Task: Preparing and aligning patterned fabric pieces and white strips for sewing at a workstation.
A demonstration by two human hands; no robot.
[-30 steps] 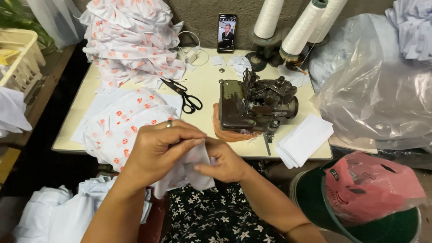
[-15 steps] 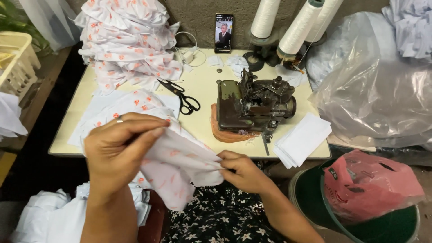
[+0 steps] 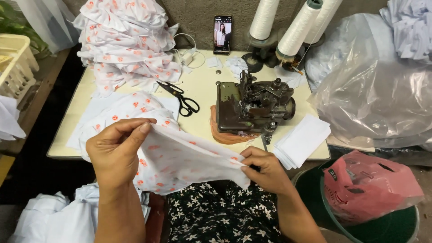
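Observation:
I hold a white fabric piece with orange flower print [image 3: 184, 159] stretched between both hands above my lap. My left hand [image 3: 116, 150] pinches its upper left edge. My right hand [image 3: 266, 168] grips its right corner near the table's front edge. A dark overlock sewing machine [image 3: 252, 105] stands on the cream table [image 3: 202, 87] just beyond my right hand. More printed pieces [image 3: 130, 110] lie flat on the table behind my left hand.
A tall heap of printed fabric [image 3: 128, 40] sits back left. Black scissors [image 3: 182, 99], a phone [image 3: 222, 33], thread cones [image 3: 297, 29], a stack of white rectangles [image 3: 301, 139], clear plastic bag [image 3: 378, 90], a green bin with red bag [image 3: 369, 189], and a yellow basket [image 3: 15, 63] surround me.
My hands were bunched together on the fabric; now they have drawn apart, left hand moving left, and the piece is spread out between them.

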